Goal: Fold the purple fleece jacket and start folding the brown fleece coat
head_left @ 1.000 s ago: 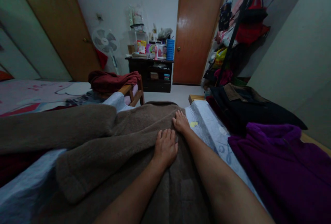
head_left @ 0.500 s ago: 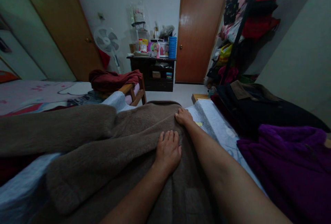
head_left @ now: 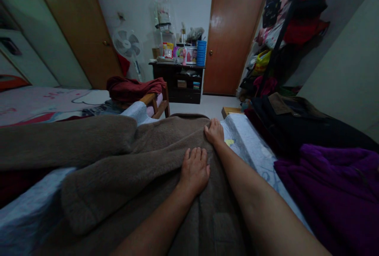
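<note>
A brown fleece coat lies spread out before me, its sleeves folded across to the left and one sleeve reaching past the bedding. My left hand rests palm down on the middle of the coat, fingers stretched out and a little apart. Farther away, my right hand is at the coat's right shoulder edge, near the collar. Its fingers are bent over the cloth there; the fingertips are partly hidden. Under the coat is a pale blue-grey bed sheet.
To the right lie a folded purple fleece garment and a dark jacket with a brown collar. A dark red cloth hangs over a wooden bed frame. Beyond stand a fan, a dark cabinet and a rack of bags.
The view has shifted slightly, moving the scene a little to the right. My right hand's fingers are more bent at the coat's shoulder edge. My left hand stays flat on the coat.
</note>
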Available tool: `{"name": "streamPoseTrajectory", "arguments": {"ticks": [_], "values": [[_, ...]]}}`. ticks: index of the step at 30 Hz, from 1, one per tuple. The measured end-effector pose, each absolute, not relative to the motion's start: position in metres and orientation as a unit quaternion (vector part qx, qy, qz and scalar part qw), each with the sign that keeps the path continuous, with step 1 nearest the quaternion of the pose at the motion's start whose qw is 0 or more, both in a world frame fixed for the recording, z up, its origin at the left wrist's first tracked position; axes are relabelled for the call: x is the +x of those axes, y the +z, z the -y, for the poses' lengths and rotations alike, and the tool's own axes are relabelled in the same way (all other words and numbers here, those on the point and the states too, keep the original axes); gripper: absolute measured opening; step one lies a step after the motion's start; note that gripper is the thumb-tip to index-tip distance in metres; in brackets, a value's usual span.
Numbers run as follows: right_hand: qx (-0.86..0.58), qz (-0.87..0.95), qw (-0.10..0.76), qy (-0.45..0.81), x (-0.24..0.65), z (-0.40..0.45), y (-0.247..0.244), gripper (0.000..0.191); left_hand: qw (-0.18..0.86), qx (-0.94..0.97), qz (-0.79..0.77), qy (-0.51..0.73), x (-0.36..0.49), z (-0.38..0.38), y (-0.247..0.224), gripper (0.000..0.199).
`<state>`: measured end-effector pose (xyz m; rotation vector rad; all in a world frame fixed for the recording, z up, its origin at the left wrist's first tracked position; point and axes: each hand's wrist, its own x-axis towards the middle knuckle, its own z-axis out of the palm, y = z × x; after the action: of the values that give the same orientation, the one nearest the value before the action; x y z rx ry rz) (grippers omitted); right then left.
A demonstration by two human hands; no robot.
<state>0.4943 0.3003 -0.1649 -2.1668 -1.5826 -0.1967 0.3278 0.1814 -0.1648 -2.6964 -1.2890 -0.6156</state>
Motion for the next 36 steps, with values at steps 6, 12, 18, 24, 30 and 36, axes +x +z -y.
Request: {"name": "streamPoseTrajectory", "arguments": {"ticks": [6,12,18,24,30,36], "values": [[-0.785,0.581,0.213,-0.033,0.491,-0.284,-0.164,0.035,0.042,-0.883,0.419,-0.208,0.327,-0.181,-0.165,0.051],[-0.767,0.614,0.184,0.011,0.493,-0.254,-0.163,0.039,0.049,-0.881,0.415,-0.22,0.326,-0.179,-0.164,0.05],[-0.761,0.632,0.14,0.044,0.488,-0.211,-0.163,0.044,0.052,-0.879,0.412,-0.233,0.326,-0.176,-0.16,0.044],[-0.772,0.624,0.092,0.08,0.469,-0.161,-0.156,0.054,0.055,-0.879,0.413,-0.233,0.325,-0.176,-0.159,0.041],[-0.755,0.642,0.037,0.129,0.441,-0.107,-0.139,0.062,0.045,-0.88,0.416,-0.226,0.325,-0.174,-0.161,0.043],[-0.723,0.675,0.03,0.148,0.416,-0.043,-0.131,0.065,0.01,-0.886,0.428,-0.178,0.325,-0.177,-0.159,0.05]]}}
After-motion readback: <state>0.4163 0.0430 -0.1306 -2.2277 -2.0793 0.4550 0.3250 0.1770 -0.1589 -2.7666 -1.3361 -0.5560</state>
